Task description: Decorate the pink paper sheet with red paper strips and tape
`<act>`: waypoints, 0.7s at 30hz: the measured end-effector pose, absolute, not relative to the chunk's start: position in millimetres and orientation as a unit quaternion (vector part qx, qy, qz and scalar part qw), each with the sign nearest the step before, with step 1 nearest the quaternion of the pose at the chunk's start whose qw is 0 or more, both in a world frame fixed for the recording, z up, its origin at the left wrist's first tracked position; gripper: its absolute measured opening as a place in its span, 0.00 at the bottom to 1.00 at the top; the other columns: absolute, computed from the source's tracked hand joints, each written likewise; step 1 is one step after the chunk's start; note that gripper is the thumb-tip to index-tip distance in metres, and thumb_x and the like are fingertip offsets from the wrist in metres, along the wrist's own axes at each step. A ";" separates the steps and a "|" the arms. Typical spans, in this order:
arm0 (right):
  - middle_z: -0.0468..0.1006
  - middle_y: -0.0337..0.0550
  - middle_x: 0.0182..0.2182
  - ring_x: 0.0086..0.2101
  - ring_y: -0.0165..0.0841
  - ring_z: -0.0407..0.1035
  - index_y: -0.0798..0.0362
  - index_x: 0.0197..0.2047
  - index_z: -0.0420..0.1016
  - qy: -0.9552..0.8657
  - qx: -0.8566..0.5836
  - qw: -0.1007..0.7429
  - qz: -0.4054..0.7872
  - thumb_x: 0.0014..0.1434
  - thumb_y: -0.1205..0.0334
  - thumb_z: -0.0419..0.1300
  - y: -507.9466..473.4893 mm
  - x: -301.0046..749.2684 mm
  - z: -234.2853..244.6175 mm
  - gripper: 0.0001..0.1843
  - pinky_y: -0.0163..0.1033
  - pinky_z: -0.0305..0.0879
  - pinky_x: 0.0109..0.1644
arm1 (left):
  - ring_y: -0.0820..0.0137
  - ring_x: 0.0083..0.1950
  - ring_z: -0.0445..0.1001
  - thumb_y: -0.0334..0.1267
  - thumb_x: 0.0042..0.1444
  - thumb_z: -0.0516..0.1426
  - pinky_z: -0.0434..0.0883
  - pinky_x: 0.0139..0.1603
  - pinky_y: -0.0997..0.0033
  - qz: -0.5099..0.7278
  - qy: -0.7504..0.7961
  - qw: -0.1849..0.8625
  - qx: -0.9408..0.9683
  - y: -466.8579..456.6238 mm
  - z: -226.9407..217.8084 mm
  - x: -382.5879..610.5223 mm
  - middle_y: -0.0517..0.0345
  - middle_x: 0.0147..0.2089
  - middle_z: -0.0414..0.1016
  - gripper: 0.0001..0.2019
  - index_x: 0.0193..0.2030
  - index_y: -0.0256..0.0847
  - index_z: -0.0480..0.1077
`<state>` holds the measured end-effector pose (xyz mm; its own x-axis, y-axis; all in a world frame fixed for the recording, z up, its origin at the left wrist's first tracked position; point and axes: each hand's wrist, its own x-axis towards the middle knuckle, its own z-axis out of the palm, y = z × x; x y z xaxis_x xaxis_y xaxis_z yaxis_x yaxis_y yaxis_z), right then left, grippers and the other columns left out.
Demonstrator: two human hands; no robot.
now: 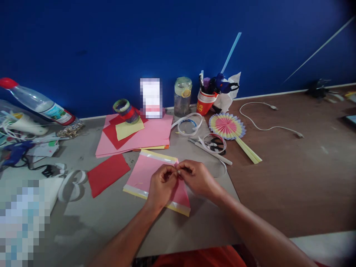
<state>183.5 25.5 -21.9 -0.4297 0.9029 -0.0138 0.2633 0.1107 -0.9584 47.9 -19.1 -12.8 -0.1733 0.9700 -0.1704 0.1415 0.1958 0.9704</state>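
Observation:
A pink sheet of paper (141, 172) lies on the grey tabletop, with yellow strips along its far and near edges and whitish tape over the joins. Over the sheet, my left hand (163, 184) is closed in a pinch. My right hand (198, 178) pinches too, at the sheet's far right corner, and the fingertips of both hands meet there. A tiny pale bit shows between them, too small to name. Left of the sheet lies a red piece of paper (108, 175). Part of the pink sheet is hidden under my hands.
Behind are stacked pink sheets (155, 134) bearing a tape roll (126, 111). A clear jar (183, 98), a red paper cup (205, 103) and a pleated paper fan (227, 126) stand or lie right. Scissors (218, 144) lie nearer. Leftward are a bottle (41, 104) and a glue gun (16, 150).

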 end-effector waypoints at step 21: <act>0.78 0.38 0.27 0.29 0.28 0.69 0.55 0.31 0.77 -0.685 -0.444 0.298 0.495 0.51 0.72 0.53 24.0 182.5 -17.7 0.11 0.29 0.60 0.32 | 0.75 0.29 0.68 0.34 0.51 0.54 0.65 0.30 0.77 0.450 0.622 0.451 0.454 -21.5 -15.9 46.1 0.62 0.27 0.69 0.04 0.28 0.38 0.69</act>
<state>182.5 24.0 -17.7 -0.4280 0.9032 -0.0324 0.3135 0.1147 -0.9427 46.1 -21.5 -15.9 -0.1802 0.9718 -0.1520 0.1595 0.1813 0.9704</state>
